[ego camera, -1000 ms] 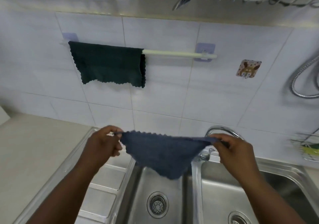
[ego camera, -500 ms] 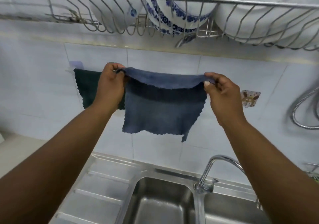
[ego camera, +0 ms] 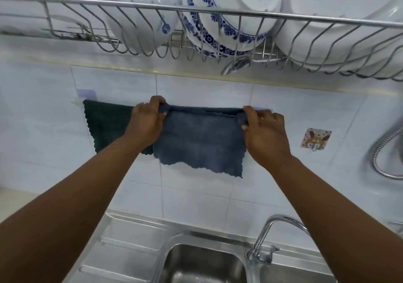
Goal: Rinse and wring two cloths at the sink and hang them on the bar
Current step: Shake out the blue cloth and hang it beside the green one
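A blue-grey cloth [ego camera: 200, 143] hangs spread against the tiled wall, its top edge folded over the bar, which it hides. My left hand [ego camera: 147, 121] grips the cloth's top left corner. My right hand [ego camera: 265, 130] grips the top right corner. A dark green cloth [ego camera: 106, 125] hangs on the left part of the same bar, partly behind my left hand. Only the bar's left mount [ego camera: 86, 93] and a sliver of its right mount [ego camera: 265, 109] show. The steel sink [ego camera: 205, 263] lies below.
A wire dish rack [ego camera: 196, 27] with white and blue-patterned bowls hangs close above the bar. A curved tap [ego camera: 274, 234] stands at the sink's right. A sticker hook [ego camera: 315, 138] and a metal shower hose [ego camera: 379, 152] are on the wall to the right.
Both hands lifted the blue-grey cloth from above the sink up to the wall and laid its top edge over the bar, right of the green cloth.
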{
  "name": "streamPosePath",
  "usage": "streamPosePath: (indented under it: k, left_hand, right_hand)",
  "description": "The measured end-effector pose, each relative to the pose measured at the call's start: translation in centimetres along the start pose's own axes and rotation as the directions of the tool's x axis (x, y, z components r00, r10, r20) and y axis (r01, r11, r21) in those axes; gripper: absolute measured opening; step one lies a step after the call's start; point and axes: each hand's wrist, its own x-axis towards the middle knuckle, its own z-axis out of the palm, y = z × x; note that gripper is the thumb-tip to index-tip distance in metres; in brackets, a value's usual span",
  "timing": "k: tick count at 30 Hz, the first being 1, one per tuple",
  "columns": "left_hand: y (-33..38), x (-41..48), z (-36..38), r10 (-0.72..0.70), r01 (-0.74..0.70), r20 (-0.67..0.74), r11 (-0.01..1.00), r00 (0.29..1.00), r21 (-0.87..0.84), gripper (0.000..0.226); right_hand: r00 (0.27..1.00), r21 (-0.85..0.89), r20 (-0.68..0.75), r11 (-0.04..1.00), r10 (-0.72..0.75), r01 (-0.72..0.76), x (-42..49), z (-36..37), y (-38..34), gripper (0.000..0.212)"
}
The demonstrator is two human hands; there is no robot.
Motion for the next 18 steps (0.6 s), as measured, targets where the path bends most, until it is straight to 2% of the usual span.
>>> streamPosePath:
  k: [2, 4, 6, 8, 10, 12, 14, 16, 17, 18]
  left_hand:
    - [0.0, 1.1, 0.2, -0.035, 0.030, 0.026, 0.981, 0.999, 0.192, 0.032]
    - [0.4, 2.6, -0.1, -0.146, 0.100, 0.111, 0.935, 0.983, 0.339, 0.037]
    - [0.9, 3.9, -0.4, -0.256, 0.172, 0.175, 0.905, 0.951, 0.390, 0.043]
    - [1.1, 4.5, -0.6, -0.299, 0.204, 0.186, 0.892, 0.936, 0.404, 0.047]
    - [1.1, 4.3, -0.5, -0.309, 0.223, 0.177, 0.895, 0.934, 0.386, 0.046]
    - [0.8, 3.6, -0.4, -0.269, 0.233, 0.100, 0.933, 0.958, 0.272, 0.041]
    - [0.6, 2.9, -0.5, -0.175, 0.179, -0.050, 0.980, 0.983, 0.088, 0.035]
    - [0.3, 2.5, -0.8, -0.061, 0.059, -0.116, 0.998, 0.991, -0.021, 0.029]
    - [0.2, 2.4, -0.9, -0.001, -0.001, -0.069, 1.000, 0.998, -0.027, 0.027]
    - [0.1, 2.3, -1.0, 0.047, -0.047, 0.024, 0.999, 0.999, -0.002, 0.029]
  right_hand:
    - [0.996, 0.015, 0.002, 0.996, 0.088, -0.088, 1.5, -0.3, -0.7, 0.034]
    - [0.989, -0.087, 0.068, 0.988, 0.133, -0.127, 3.7, -0.8, -1.2, 0.031]
    - [0.971, -0.184, 0.161, 0.972, 0.175, -0.145, 5.4, -1.4, -1.7, 0.027]
    - [0.962, -0.244, 0.198, 0.960, 0.188, -0.137, 6.3, -1.7, -1.9, 0.018]
    - [0.952, -0.217, 0.213, 0.961, 0.220, -0.174, 6.6, -2.2, -1.8, 0.029]
    - [0.911, -0.169, 0.332, 0.965, 0.245, -0.198, 6.7, -3.1, -1.6, 0.042]
    - [0.900, -0.140, 0.379, 0.975, 0.215, -0.174, 6.6, -4.3, -1.1, 0.036]
    - [0.967, -0.042, 0.198, 0.987, 0.160, -0.155, 6.3, -5.3, -0.5, 0.017]
    - [0.987, 0.037, 0.109, 0.992, 0.119, -0.124, 5.9, -5.5, -0.2, 0.014]
    - [0.992, 0.101, 0.100, 0.992, 0.070, -0.080, 5.4, -5.5, -0.1, 0.015]
